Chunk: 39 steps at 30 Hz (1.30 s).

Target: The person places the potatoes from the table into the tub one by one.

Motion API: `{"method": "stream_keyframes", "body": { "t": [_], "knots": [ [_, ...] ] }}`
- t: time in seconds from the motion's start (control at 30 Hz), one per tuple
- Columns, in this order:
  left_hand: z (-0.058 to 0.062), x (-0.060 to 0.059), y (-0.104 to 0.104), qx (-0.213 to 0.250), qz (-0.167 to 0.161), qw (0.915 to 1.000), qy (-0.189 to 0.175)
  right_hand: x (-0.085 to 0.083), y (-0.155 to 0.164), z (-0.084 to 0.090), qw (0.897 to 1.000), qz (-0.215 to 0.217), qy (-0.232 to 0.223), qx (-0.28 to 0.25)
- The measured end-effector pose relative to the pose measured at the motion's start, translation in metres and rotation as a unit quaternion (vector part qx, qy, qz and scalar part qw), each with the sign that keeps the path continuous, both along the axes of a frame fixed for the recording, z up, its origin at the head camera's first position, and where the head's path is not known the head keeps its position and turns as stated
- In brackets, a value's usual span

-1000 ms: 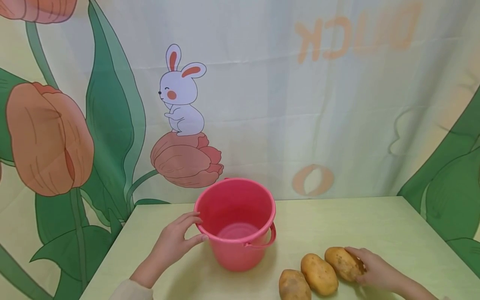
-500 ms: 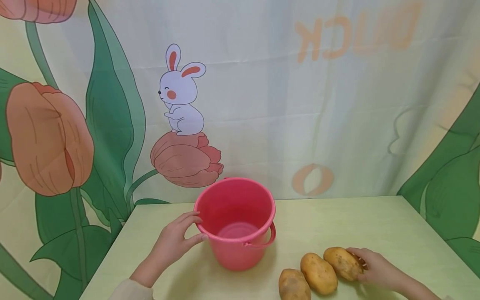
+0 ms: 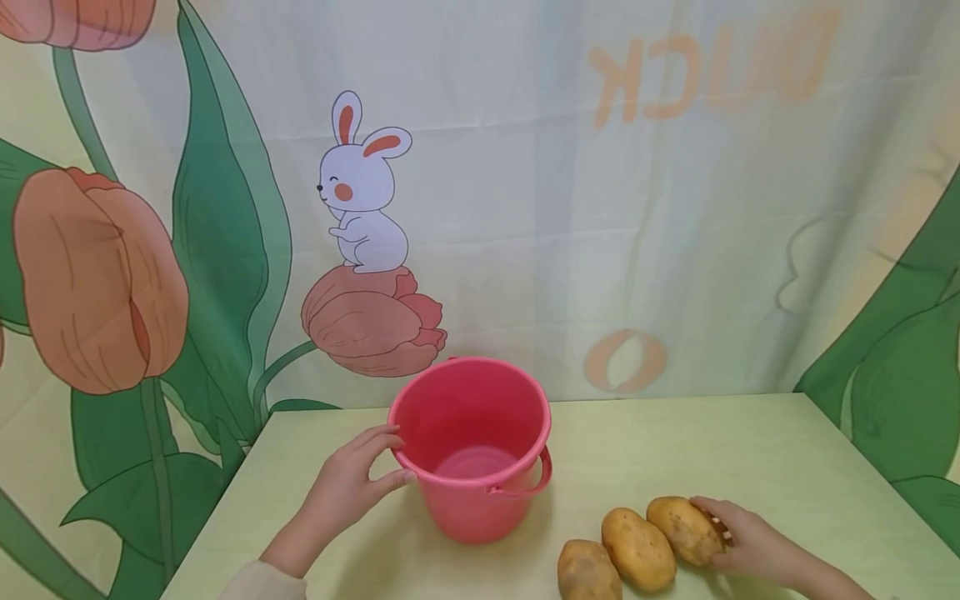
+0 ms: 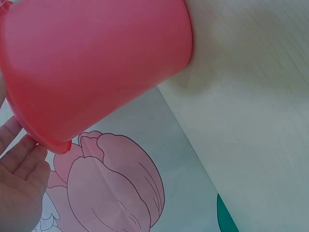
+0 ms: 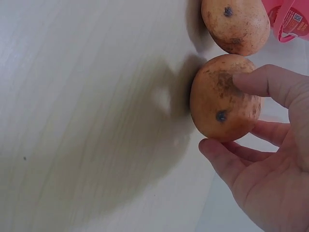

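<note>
A pink bucket [image 3: 480,510] stands upright on the table, its inside showing no contents. My left hand [image 3: 347,485] holds its rim at the left, fingers over the edge and thumb on the outer side. In the left wrist view the fingertips meet the bucket [image 4: 106,58] right at the rim. To the right, my right hand [image 3: 757,543] grips the rightmost potato [image 3: 681,528]. The right wrist view shows the thumb on top of this potato [image 5: 210,96] and fingers around its side. Beside it lie a middle potato [image 3: 637,550] and a left potato [image 3: 588,572].
The bucket's handle [image 3: 545,473] hangs down on its right side. A pale green table [image 3: 720,442] carries everything. Behind it hangs a curtain [image 3: 495,208] printed with a rabbit, tulips and leaves.
Both hands, the bucket and the potatoes stay practically where they were, with only tiny shifts in the right hand's fingers.
</note>
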<state>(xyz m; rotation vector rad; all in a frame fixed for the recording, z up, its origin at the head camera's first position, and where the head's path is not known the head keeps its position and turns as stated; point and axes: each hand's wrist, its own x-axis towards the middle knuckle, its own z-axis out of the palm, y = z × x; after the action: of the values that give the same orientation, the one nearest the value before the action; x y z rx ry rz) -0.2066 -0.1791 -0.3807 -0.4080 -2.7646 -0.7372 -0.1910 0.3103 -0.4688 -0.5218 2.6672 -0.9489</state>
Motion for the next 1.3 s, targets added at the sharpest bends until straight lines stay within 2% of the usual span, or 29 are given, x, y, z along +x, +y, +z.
{"method": "stream_keyframes", "body": {
  "t": [0.27, 0.4, 0.6, 0.93, 1.3],
  "knots": [
    [0.0, 0.0, 0.0, 0.001, -0.003, 1.0, 0.001, 0.003, -0.002, -0.002, 0.999, 0.002, 0.044, 0.004],
    [0.0, 0.0, 0.0, 0.001, -0.003, 1.0, -0.001, 0.002, -0.004, -0.001, 0.999, -0.01, 0.038, 0.015],
    [0.0, 0.0, 0.0, 0.001, -0.002, 1.0, -0.003, 0.003, -0.005, 0.001, 0.999, -0.003, 0.046, 0.009],
    [0.0, 0.0, 0.0, 0.001, -0.001, 1.0, 0.0, 0.0, -0.002, 0.016, 0.994, -0.002, 0.104, 0.026],
    [-0.001, 0.0, -0.001, 0.001, -0.008, 0.9998, 0.016, -0.003, -0.001, 0.025, 0.993, 0.009, 0.113, 0.041]
  ]
}}
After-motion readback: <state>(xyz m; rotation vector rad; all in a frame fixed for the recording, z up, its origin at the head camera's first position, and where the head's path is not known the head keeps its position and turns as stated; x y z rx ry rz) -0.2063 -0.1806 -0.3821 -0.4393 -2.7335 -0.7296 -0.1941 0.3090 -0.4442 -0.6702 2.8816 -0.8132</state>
